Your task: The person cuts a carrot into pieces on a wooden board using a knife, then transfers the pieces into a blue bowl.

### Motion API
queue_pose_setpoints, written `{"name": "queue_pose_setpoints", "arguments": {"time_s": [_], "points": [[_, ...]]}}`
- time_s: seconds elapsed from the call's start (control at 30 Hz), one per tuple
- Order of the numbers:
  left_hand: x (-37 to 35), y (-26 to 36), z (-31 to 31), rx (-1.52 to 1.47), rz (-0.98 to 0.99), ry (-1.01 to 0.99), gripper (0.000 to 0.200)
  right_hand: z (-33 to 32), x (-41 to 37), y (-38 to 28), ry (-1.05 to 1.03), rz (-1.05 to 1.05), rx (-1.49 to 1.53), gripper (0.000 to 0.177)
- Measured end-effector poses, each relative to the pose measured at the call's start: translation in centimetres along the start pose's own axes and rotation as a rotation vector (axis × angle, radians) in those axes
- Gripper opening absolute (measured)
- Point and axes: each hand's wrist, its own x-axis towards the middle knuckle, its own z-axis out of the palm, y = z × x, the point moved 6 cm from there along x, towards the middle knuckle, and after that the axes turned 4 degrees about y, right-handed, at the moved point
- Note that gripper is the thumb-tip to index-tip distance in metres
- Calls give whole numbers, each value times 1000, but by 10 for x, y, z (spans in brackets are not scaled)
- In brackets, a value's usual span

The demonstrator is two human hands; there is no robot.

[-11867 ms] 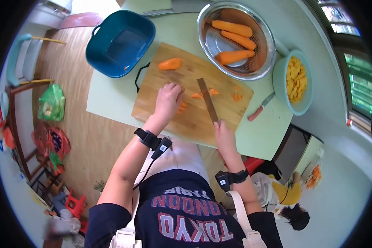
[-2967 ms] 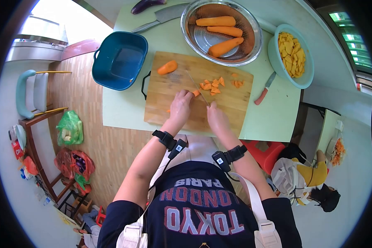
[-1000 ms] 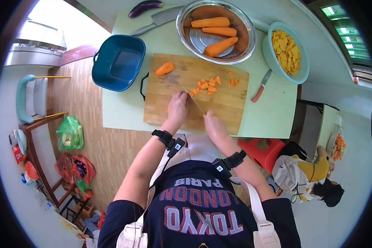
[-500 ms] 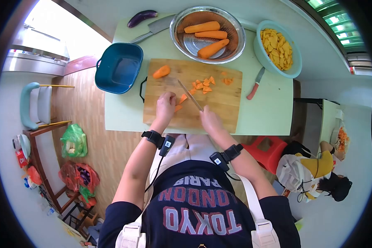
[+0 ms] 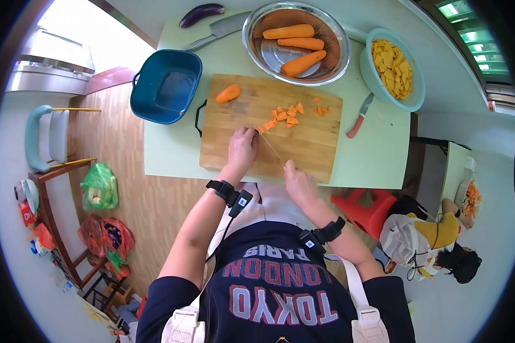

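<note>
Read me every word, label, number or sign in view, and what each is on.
"TOKYO": shirt, upside down in view.
"LONDON": shirt, upside down.
"PARIS": shirt, upside down.
Left wrist unit, right wrist unit: white labels, too small to read.
Red item at far left: pale marks, unreadable.

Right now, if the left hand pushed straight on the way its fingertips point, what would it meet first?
Most likely the row of cut carrot pieces, right by the left hand on the cutting board. The knife is close too; exact depth is hard to judge.
</note>
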Motion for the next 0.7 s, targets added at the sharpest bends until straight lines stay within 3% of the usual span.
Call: {"name": "queue_pose_setpoints", "arguments": {"time_s": [0.23,0.4,0.47,0.57,0.7], "points": [[1,-3,1,-55,-47,18,6,5,11,-7,-131,25,-55,9],[-1,-11,5,-19,-53,-6,5,28,29,4,-97,-17,-40,10],[-2,-14,6,-146,-98,-9,5,36,32,15,-104,-13,-32,11],[-7,-11,-9,-100,-118,65,5,26,34,20,-78,9,78,21],[-20,-18,-19,-59,-190,-51,8,20,34,15,-73,-13,48,22]]}}
